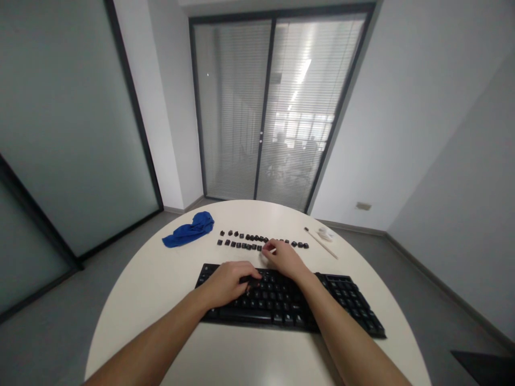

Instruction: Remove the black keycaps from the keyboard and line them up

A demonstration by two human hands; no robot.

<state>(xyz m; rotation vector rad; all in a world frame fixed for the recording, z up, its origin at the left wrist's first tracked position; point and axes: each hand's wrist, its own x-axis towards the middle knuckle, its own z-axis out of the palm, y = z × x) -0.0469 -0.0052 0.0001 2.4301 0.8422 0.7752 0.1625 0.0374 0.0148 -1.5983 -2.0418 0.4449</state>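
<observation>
A black keyboard (pixel 257 316) lies across the near part of the round table, and some of its middle area looks bare of caps. My left hand (pixel 229 281) rests over its left half, thumb and fingers curled around something dark that I cannot make out. Beyond the keyboard, loose black keycaps (pixel 239 245) stand in two rows. My right hand (pixel 285 258) reaches over the keyboard to the front row, its fingertips pinched at a keycap (pixel 259 248). Part of the rows is hidden behind that hand.
On the round white table (pixel 145 300), a crumpled blue cloth (pixel 191 230) lies at the back left. A thin brush with a pale handle (pixel 324 245) and a crumpled white wad (pixel 325 234) lie at the back right. Glass partitions and walls surround the table.
</observation>
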